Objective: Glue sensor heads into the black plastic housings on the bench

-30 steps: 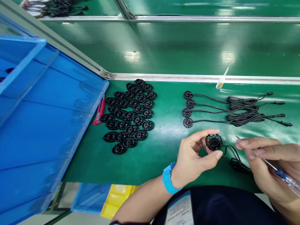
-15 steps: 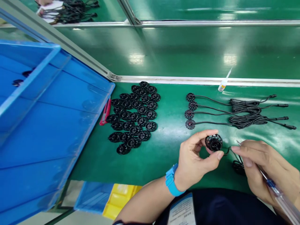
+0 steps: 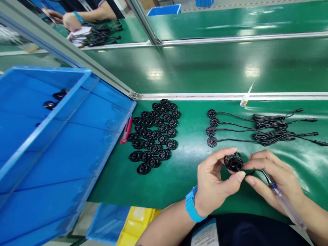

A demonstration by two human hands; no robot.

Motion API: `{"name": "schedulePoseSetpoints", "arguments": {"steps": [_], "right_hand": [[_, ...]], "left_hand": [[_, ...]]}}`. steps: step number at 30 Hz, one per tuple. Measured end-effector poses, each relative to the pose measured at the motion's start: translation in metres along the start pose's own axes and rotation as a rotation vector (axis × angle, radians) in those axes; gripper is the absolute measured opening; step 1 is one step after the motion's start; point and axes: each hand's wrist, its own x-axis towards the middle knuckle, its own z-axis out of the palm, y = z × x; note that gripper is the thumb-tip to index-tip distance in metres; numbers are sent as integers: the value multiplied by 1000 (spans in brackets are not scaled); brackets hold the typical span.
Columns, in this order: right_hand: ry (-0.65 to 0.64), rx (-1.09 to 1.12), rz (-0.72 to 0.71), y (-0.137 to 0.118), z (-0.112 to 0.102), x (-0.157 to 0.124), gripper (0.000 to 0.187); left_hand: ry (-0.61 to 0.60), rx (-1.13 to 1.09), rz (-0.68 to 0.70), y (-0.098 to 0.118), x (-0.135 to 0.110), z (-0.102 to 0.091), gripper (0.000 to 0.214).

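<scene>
Left hand (image 3: pixel 214 177): pinches black, round, slotted plastic housing (image 3: pixel 233 162).
Right hand (image 3: pixel 279 177): nearer the thin black cable (image 3: pixel 252 172), gripping clear-handled screwdriver (image 3: pixel 287 206).
Cable axis: rightward from housing.

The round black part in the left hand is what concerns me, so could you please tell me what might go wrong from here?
The left hand holds the round black part by its rim with the fingers, so it might twist or slip if pushed. The cable runs between it and the right hand, so a tug could strain it. The screwdriver in that hand might snag the cable.
</scene>
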Motion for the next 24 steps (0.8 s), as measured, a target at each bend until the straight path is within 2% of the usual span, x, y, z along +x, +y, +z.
{"name": "schedulePoseSetpoints", "arguments": {"steps": [5,10,15,20,24], "right_hand": [[15,78,64,0,7,-2,9],[34,153,133,0,8,-2,7],[45,214,183,0,10,-2,7],[49,265,186,-2,8,0,6],[82,223,139,-4,2,1,6]], "left_hand": [[1,-123,-54,-2,-1,-2,50],[41,-233,-168,-4,-2,-1,54],[28,-321,-241,-5,-2,-1,54],[-21,-349,-249,-3,-1,-2,51],[-109,-345,-206,0,0,-3,53]]}}
